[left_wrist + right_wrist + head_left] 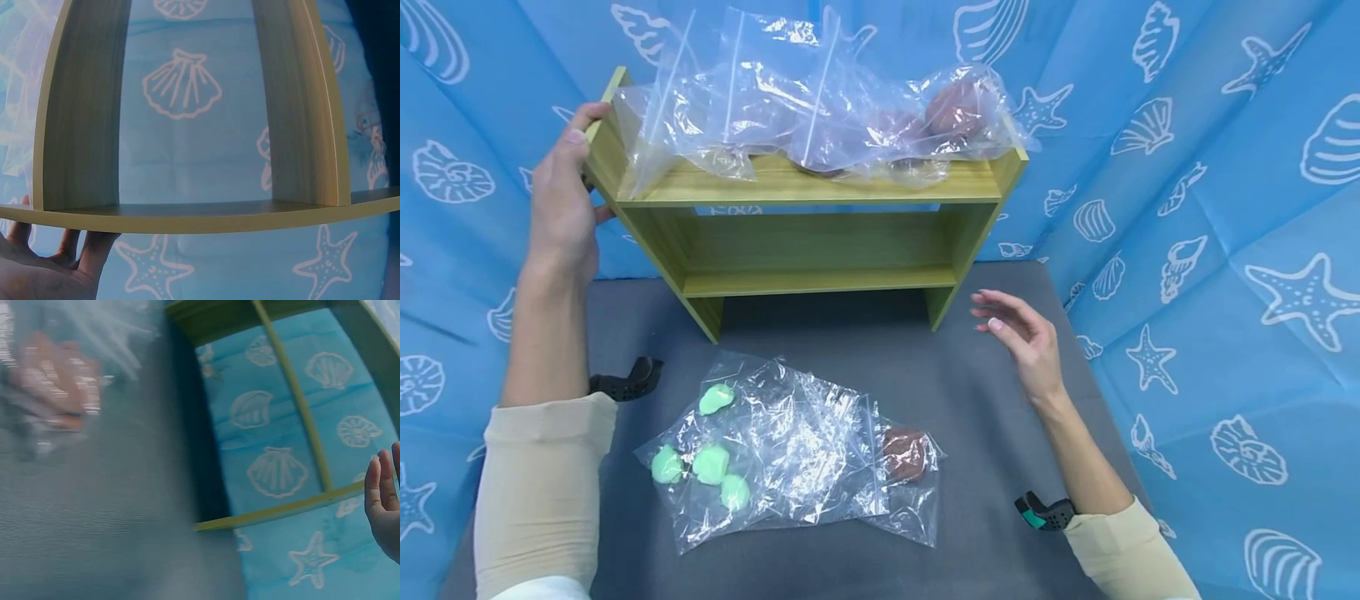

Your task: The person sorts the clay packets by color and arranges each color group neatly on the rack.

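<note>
A small two-tier wooden shelf (820, 283) stands at the back of the grey table. My left hand (561, 200) grips the upper part of its left side panel, also visible from below in the left wrist view, where the fingers (94, 256) meet the panel's outer face. My right hand (1026, 342) hovers apart from the shelf's lower right side, fingers loosely bent and holding nothing. On the top tier lie several clear zip bags (775, 108), with reddish-brown lumps (958, 108) inside the right one.
In front of the shelf, a clear zip bag (805, 442) with several light green lumps (711, 463) overlaps another bag holding a brown lump (904, 454). A blue curtain (1225, 208) printed with shells and starfish hangs behind and beside the table (985, 517).
</note>
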A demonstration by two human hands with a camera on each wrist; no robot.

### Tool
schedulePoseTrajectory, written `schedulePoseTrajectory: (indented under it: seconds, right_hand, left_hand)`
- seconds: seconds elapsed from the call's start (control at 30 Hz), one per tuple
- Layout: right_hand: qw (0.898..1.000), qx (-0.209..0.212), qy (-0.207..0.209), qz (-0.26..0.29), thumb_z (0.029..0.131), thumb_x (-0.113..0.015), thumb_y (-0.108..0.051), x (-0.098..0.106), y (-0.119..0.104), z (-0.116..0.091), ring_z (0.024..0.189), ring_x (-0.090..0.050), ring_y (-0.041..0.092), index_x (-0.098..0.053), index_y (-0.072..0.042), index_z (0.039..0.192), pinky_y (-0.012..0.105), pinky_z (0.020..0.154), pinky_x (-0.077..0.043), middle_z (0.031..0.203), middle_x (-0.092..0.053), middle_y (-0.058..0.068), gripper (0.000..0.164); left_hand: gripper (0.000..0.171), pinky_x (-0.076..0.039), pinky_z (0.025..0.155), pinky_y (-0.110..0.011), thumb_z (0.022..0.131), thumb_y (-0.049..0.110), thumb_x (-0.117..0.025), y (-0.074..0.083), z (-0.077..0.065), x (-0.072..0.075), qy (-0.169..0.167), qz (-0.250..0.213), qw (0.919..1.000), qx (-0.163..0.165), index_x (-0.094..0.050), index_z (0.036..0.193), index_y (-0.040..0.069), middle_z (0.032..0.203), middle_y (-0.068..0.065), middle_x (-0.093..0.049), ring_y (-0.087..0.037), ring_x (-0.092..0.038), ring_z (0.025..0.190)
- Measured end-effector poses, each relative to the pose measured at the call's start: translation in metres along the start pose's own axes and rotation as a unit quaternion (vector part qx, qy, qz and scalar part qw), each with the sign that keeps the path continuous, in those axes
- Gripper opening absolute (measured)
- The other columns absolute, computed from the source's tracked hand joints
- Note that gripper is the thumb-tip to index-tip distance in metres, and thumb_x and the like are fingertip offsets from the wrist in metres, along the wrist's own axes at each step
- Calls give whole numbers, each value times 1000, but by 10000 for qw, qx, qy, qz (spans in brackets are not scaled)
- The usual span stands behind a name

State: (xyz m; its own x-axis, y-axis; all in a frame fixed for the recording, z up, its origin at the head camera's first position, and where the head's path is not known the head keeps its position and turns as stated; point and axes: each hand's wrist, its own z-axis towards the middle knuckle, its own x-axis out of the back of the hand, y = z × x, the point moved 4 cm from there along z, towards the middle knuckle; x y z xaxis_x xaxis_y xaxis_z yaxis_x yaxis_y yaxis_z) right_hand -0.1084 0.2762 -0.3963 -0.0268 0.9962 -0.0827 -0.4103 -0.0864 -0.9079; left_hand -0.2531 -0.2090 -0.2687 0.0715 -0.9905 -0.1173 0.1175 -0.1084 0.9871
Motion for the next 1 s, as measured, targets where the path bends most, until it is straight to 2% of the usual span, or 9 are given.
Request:
schedulePoseTrajectory:
  seconds: [0.2,0.33,0.57,0.63,0.67,0.8,0.9,1.0]
  right_hand:
    - [9971,-507,-411,-392,94,-58,7,-5,21,-30,110,-64,32,-56,13,129,35,89,-54,126,-60,29,35]
    - [9933,-760,-700,-522,92,-61,9,-10,35,-48,113,-63,27,-55,13,130,32,92,-53,127,-57,33,38]
    - [9839,-1301,-1041,-650,90,-65,7,-16,60,-74,118,-58,36,-57,8,131,32,94,-52,130,-55,32,41]
    - [9813,-1379,-1124,-741,90,-66,6,-17,66,-81,118,-59,32,-57,7,131,31,93,-52,130,-57,29,42]
    - [9802,-1405,-1171,-762,90,-66,6,-18,69,-84,118,-59,34,-58,6,131,31,92,-52,130,-57,29,42]
    - [9737,-1456,-1422,-1023,89,-68,7,-22,81,-96,117,-59,34,-58,5,131,39,92,-53,130,-58,24,43]
    - [9670,-1534,-1640,-1200,88,-69,6,-25,89,-105,117,-57,39,-57,5,132,49,93,-51,131,-57,27,46]
    - [9591,-1672,-1834,-1362,87,-72,3,-28,94,-112,117,-55,43,-57,5,134,54,91,-50,132,-56,26,49]
  left_hand:
    - [38,-49,72,-33,100,31,-44,1,0,-1,-62,67,10000,11,-61,135,28,108,-6,-55,-17,-50,96]
    - [38,-48,75,-34,100,31,-45,0,1,-2,-105,82,9999,22,-60,136,28,100,-7,-54,-17,-50,95]
    - [39,-48,75,-35,100,31,-46,0,0,-1,-64,135,9999,29,-60,136,29,98,-7,-54,-17,-50,94]
    - [39,-48,74,-34,100,32,-46,0,0,-1,-60,146,9999,7,-60,135,28,97,-7,-53,-17,-50,93]
    - [39,-48,74,-35,100,32,-46,0,0,-1,-65,148,9999,-13,-60,135,28,97,-7,-53,-17,-50,93]
    - [39,-47,77,-36,100,32,-45,1,-1,-1,-60,191,9998,-39,-60,136,29,101,-7,-53,-17,-49,96]
    - [39,-47,76,-36,101,32,-44,1,-2,-1,-67,191,9998,-63,-60,136,29,105,-6,-53,-17,-49,97]
    - [39,-48,74,-34,101,32,-44,2,-3,-1,-55,152,9998,-70,-60,136,29,106,-7,-53,-17,-49,95]
